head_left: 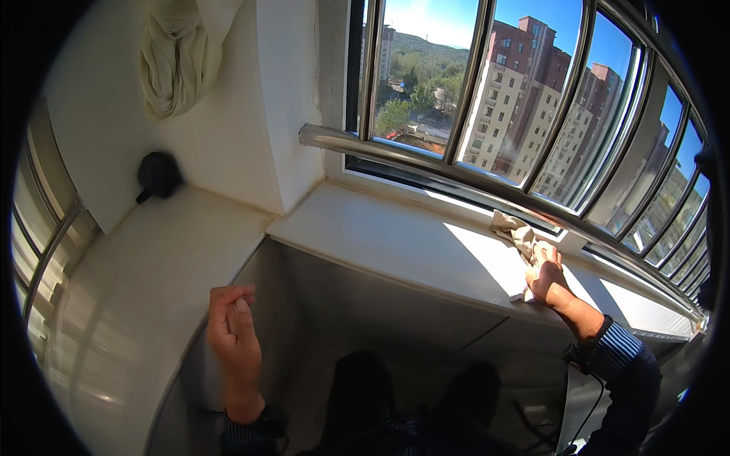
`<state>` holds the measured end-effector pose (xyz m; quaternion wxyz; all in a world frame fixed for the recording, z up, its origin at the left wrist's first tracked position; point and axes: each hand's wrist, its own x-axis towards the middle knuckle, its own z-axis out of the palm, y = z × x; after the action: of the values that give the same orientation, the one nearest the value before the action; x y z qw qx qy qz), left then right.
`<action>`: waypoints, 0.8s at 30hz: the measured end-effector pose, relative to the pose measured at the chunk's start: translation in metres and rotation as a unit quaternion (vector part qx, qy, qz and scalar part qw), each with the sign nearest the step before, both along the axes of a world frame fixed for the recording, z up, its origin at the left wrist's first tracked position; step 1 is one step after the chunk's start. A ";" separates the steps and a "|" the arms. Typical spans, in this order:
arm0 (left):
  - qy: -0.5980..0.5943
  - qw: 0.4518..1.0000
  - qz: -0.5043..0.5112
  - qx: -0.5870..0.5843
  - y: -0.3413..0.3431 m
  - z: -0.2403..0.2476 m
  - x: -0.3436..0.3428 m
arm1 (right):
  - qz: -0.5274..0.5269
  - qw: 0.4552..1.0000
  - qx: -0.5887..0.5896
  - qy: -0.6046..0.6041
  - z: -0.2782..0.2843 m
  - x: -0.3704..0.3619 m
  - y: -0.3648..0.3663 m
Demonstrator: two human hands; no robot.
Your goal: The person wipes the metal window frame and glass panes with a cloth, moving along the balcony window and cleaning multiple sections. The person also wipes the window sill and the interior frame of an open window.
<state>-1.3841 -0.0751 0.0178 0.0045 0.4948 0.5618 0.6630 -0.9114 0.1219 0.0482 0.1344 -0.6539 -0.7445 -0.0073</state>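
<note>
My right hand (547, 278) presses a crumpled beige cloth (515, 230) onto the white window sill (395, 232), its fingers closed over the fabric. One end of the cloth sticks out toward the window, and a pale part shows under the hand near the sill's front edge. My left hand (234, 327) is raised at the left, in front of the sill's corner. Its fingers are curled in with the thumb against them, and nothing shows in them.
Metal window bars (464, 83) with a thick lower rail (411, 157) run above the sill. A dark rounded object (158, 175) sits in the corner of the left ledge (152, 258). A bunched cream curtain (179, 64) hangs above it. My legs (365, 387) are below the sill.
</note>
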 end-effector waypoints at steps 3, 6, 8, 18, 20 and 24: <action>-0.011 1.000 0.009 0.005 -0.006 -0.012 -0.001 | 0.103 0.994 0.000 -0.028 -0.009 -0.092 0.026; 0.039 0.999 0.018 0.011 -0.017 -0.017 -0.003 | 0.184 0.982 0.023 -0.021 -0.016 -0.213 0.050; 0.030 0.999 0.024 0.004 -0.026 -0.019 -0.003 | 0.163 0.986 0.019 -0.039 -0.016 -0.288 0.065; 0.042 0.998 0.032 0.020 -0.046 -0.018 0.004 | 0.545 0.834 -0.069 0.062 0.016 -0.350 -0.008; 0.031 0.998 0.052 0.036 -0.056 -0.013 -0.002 | 0.602 0.782 -0.097 0.132 0.021 -0.338 -0.021; 0.051 0.990 0.120 0.044 -0.076 -0.003 -0.017 | 0.546 0.791 -0.029 0.275 0.042 -0.336 0.029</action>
<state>-1.4011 -0.1516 0.0148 -0.1257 0.4570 0.5867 0.6566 -1.2478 0.1509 0.0906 0.2964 -0.1170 -0.9089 0.2690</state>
